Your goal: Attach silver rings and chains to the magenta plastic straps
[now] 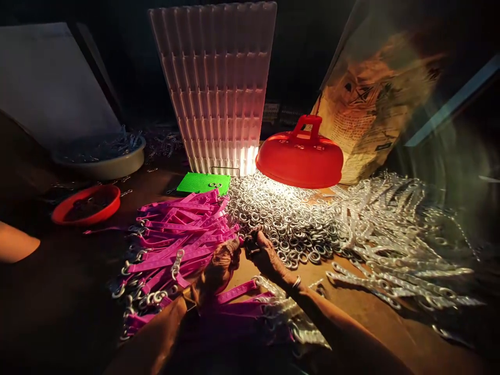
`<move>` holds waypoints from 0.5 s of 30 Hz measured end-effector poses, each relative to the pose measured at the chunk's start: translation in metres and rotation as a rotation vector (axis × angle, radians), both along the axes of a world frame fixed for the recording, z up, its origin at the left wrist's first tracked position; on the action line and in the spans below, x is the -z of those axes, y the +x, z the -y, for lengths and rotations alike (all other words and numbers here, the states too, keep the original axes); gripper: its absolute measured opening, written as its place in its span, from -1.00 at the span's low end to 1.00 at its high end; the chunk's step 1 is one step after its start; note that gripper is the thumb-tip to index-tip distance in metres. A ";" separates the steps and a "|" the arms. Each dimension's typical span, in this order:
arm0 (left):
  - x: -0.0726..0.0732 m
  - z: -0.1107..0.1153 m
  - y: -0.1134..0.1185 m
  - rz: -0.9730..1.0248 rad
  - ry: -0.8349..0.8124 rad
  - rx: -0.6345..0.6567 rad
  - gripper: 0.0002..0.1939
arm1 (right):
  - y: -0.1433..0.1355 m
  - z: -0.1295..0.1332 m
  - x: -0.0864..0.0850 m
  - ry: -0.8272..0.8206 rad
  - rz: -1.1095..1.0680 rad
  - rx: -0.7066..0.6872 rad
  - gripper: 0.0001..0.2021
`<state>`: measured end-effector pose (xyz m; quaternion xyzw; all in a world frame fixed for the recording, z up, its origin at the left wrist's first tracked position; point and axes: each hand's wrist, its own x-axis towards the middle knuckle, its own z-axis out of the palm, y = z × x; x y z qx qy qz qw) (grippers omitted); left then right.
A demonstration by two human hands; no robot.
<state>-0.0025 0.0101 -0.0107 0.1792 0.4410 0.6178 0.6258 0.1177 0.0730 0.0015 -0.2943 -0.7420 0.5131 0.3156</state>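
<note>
My left hand (223,263) is closed, with the tip of a pink strap (241,241) showing at its fingertips. Close beside it, my right hand (265,255) is pinched, its fingertips dark and what they grip hidden. Left of my hands lies a pile of pink straps (172,255) with metal rings at their ends. More pink straps (238,291) lie beneath my wrists, near some silvery chain-like pieces (291,310). Just beyond my right hand spreads a heap of metal rings (289,224).
A red lamp (300,159) hangs low over the rings. Chain-like strips (398,245) are heaped at right. A green mat (203,183), a ribbed panel (219,88) and a printed sack (363,109) stand behind. At left are a red bowl (113,200), a pale basin (117,166) and another person's arm (17,243).
</note>
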 end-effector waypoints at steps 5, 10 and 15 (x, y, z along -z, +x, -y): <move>0.000 0.004 0.001 -0.008 0.038 0.028 -0.59 | -0.001 0.004 0.000 0.134 -0.020 0.038 -0.95; -0.005 0.012 0.003 -0.108 0.072 -0.018 -0.55 | 0.000 0.008 -0.002 0.143 0.041 0.064 -0.86; -0.014 0.020 0.002 -0.342 0.135 0.044 -0.57 | 0.000 0.005 -0.007 0.043 0.094 0.015 -0.89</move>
